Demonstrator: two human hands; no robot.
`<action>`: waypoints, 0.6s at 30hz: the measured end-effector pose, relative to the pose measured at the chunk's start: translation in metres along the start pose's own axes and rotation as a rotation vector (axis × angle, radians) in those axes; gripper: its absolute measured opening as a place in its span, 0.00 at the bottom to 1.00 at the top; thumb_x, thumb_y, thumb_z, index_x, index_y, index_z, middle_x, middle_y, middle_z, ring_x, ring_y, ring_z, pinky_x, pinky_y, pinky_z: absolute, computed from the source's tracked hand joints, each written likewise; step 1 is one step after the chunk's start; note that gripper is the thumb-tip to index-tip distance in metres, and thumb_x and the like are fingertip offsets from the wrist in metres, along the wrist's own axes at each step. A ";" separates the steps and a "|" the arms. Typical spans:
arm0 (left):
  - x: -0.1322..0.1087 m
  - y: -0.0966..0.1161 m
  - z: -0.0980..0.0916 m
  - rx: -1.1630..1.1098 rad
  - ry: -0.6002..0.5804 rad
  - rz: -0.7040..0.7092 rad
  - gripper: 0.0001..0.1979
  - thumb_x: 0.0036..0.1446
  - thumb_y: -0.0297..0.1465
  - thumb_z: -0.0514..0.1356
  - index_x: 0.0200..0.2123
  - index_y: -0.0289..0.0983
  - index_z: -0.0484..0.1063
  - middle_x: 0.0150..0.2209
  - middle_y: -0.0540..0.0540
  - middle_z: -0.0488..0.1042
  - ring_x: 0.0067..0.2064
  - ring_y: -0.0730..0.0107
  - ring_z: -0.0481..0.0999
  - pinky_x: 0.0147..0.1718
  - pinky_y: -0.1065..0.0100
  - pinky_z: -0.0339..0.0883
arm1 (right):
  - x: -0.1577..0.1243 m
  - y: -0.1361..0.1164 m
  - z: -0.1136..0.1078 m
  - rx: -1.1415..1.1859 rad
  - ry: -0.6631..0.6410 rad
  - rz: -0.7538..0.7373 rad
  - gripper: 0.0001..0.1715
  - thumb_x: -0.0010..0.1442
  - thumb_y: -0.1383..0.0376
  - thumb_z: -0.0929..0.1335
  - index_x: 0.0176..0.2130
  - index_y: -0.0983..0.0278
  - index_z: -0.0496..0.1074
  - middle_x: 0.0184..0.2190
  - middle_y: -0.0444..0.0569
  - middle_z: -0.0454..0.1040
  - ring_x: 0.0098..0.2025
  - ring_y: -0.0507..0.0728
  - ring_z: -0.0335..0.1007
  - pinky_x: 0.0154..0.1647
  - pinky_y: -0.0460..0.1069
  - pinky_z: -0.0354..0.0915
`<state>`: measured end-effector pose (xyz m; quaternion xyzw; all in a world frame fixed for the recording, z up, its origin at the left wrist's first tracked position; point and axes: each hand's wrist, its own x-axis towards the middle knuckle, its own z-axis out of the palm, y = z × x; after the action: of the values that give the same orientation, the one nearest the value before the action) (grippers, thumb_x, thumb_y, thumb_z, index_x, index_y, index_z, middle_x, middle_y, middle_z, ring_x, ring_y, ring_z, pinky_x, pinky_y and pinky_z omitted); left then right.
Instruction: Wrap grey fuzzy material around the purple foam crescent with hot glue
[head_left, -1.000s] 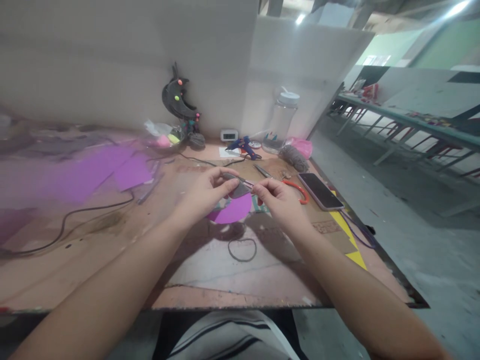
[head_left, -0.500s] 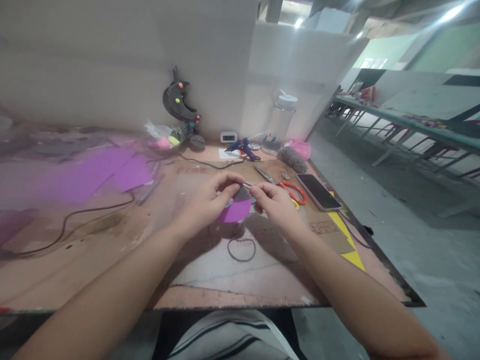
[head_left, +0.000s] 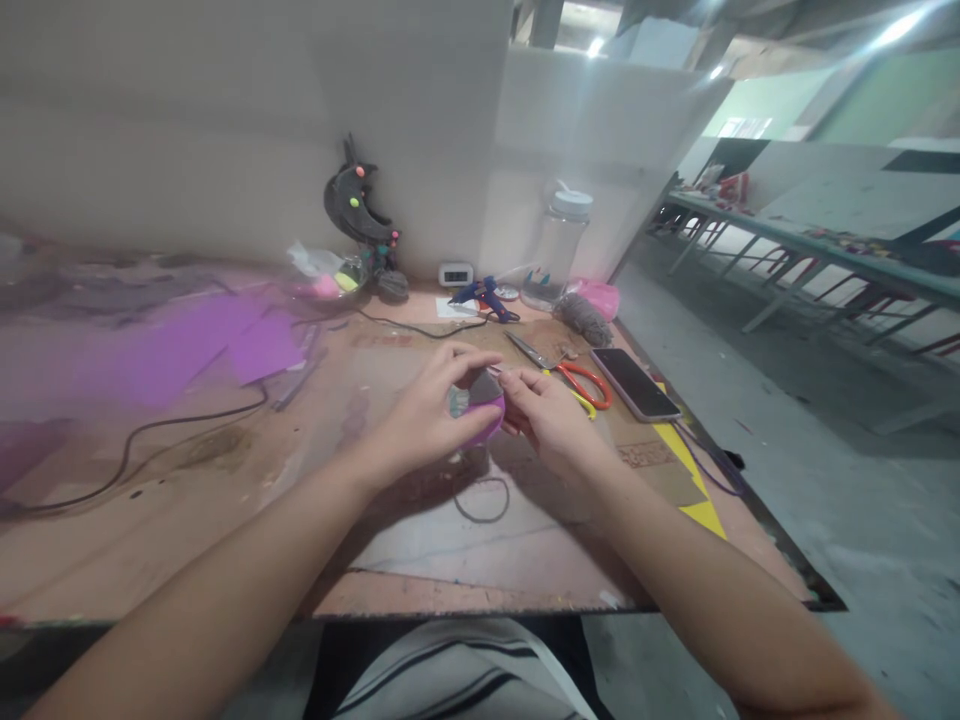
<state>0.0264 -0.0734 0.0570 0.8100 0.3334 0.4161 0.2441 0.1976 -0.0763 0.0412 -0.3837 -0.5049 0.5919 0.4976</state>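
My left hand (head_left: 431,405) curls around a small purple piece (head_left: 485,420) with a grey part (head_left: 484,387) on top, thumb across the purple and index finger over the top. From the right, my right hand (head_left: 544,405) pinches a thin, light item at the edge of the grey part; what it is stays too small to tell. A loop of grey cord (head_left: 481,502) lies on the clear sheet just below the hands. Scissors with orange handles (head_left: 586,385) rest beyond my right hand.
A phone (head_left: 636,384) lies to the right. Behind stand a blue glue gun (head_left: 484,297), a small clock (head_left: 456,274), a clear bottle (head_left: 556,250) and grey yarn (head_left: 585,318). Purple sheets (head_left: 187,345) and a black cable (head_left: 161,424) are at left. A dark crescent ornament (head_left: 356,205) stands behind.
My left thumb has moved down from the grey part onto the purple piece, and that hand's fingers are spread wider around it. My right hand remains close beside it, still pinching.
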 end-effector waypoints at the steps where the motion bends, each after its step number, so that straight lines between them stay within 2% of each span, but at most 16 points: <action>1: 0.000 -0.001 0.001 -0.005 0.001 -0.003 0.22 0.56 0.26 0.61 0.55 0.40 0.67 0.49 0.44 0.68 0.48 0.66 0.70 0.50 0.64 0.65 | 0.000 0.001 0.000 -0.001 -0.004 -0.001 0.23 0.53 0.48 0.73 0.28 0.64 0.68 0.16 0.36 0.58 0.18 0.47 0.51 0.20 0.45 0.52; 4: -0.001 -0.002 0.001 -0.026 0.003 -0.006 0.22 0.57 0.27 0.61 0.56 0.42 0.68 0.50 0.45 0.68 0.44 0.68 0.70 0.46 0.66 0.66 | 0.001 0.003 -0.001 -0.008 -0.009 -0.004 0.23 0.53 0.47 0.72 0.27 0.64 0.67 0.16 0.35 0.57 0.18 0.47 0.51 0.21 0.45 0.52; 11: 0.000 -0.006 0.003 -0.046 0.023 0.012 0.22 0.57 0.26 0.62 0.55 0.41 0.69 0.48 0.46 0.68 0.42 0.70 0.69 0.43 0.68 0.65 | 0.001 0.003 0.000 -0.015 -0.002 0.004 0.24 0.52 0.47 0.73 0.28 0.64 0.68 0.15 0.35 0.57 0.18 0.47 0.51 0.21 0.45 0.53; 18: 0.002 0.001 0.003 -0.110 0.019 -0.102 0.18 0.57 0.26 0.59 0.51 0.39 0.71 0.46 0.46 0.70 0.41 0.69 0.69 0.41 0.68 0.65 | 0.001 0.004 0.001 -0.021 0.013 -0.007 0.24 0.53 0.48 0.73 0.27 0.64 0.67 0.16 0.35 0.56 0.18 0.46 0.50 0.21 0.45 0.52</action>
<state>0.0306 -0.0730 0.0575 0.7734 0.3529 0.4285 0.3061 0.1954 -0.0753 0.0377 -0.3909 -0.5091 0.5825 0.4987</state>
